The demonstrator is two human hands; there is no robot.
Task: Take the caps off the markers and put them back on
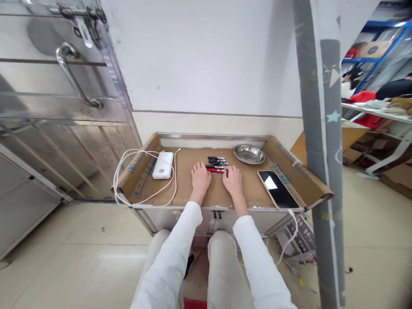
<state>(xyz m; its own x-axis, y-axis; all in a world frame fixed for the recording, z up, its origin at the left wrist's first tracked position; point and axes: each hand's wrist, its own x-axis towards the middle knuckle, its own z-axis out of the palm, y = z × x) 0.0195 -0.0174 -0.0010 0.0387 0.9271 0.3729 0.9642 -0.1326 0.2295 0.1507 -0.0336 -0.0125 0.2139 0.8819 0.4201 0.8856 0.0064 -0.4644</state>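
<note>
My left hand [200, 180] lies flat on the cardboard-lined tabletop [194, 191], fingers stretched toward a red pen [215, 170]. My right hand [232, 179] rests palm down beside it, its fingertips touching the red pen's right end. Just beyond the red pen lie several dark pens [217, 161] in a small row. Neither hand grips anything.
A white power bank [163, 164] with a looping white cable [125, 176] sits at the left. A steel bowl [249, 154] stands at the back right, a phone [277, 188] at the right edge. A grey post [323, 145] rises on the right, a steel cabinet [53, 88] on the left.
</note>
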